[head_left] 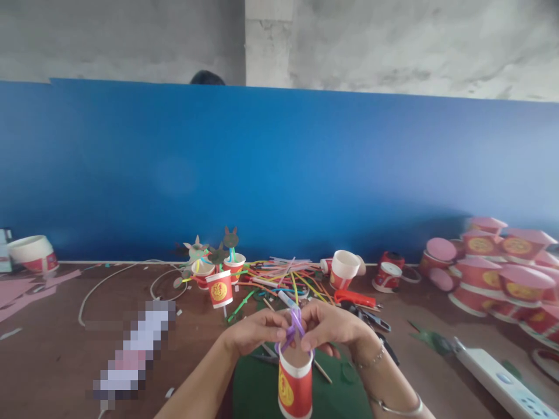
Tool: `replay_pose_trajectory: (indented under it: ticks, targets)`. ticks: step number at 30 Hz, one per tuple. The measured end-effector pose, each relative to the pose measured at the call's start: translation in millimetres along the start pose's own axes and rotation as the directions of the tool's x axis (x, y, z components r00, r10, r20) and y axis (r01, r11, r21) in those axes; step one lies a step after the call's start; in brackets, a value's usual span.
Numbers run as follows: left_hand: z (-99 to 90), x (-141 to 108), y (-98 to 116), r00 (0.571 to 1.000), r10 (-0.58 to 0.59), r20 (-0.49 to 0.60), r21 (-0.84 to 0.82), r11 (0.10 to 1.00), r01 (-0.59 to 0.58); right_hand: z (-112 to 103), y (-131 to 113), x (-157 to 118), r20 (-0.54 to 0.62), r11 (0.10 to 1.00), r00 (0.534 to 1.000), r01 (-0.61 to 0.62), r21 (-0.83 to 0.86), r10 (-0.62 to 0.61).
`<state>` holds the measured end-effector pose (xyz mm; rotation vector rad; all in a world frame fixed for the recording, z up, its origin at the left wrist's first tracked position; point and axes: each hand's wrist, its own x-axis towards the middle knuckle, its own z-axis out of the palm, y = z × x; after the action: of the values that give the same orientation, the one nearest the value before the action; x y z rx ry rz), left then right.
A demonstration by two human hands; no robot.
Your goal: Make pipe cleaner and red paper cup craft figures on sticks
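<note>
A red and white paper cup [296, 384] with a yellow emblem stands upright at the bottom centre, over a dark green mat [257, 387]. Purple straws [296, 319] cross above its rim, with ends beside the cup's mouth. My left hand [262, 330] pinches the purple straws from the left, close to the rim. From the right, my right hand [327, 326] has its thumb and fingers closed on the same straws. Some fingertips are hidden behind the straws and cup.
Loose coloured straws [279, 273] lie behind my hands. Cups with animal cutouts [234, 265] stand left of them. Red-handled tool [356, 299], scissors [378, 320] and white power strip [502, 378] lie right. Pink-topped cups [480, 273] are stacked far right. A blue partition [279, 174] rises behind.
</note>
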<state>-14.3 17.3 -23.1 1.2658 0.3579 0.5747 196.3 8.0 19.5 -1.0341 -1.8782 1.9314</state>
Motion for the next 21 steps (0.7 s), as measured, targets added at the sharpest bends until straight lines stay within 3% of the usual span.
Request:
replay_pose_trajectory:
  ticks: [5,12,17,21]
  targets:
    - [0.3,2,-1,1.0,0.012,0.005,-0.017,1.0,-0.012,2,1,3,0.028,1.0,1.0,0.004,-0.03,-0.004]
    - [9.0,5,-8,1.0,-0.012,-0.025,-0.187,0.982,0.007,4,2,4,-0.039,0.995,0.995,0.095,-0.034,-0.096]
    - [12.9,7,-10,0.997,-0.005,-0.083,-0.174,0.985,-0.009,4,4,6,-0.065,0.981,0.981,0.179,-0.079,-0.184]
    - [8.2,6,-5,0.994,0.024,-0.11,-0.14,0.989,-0.039,2,3,5,-0.114,0.99,0.988,0.098,-0.097,-0.109]
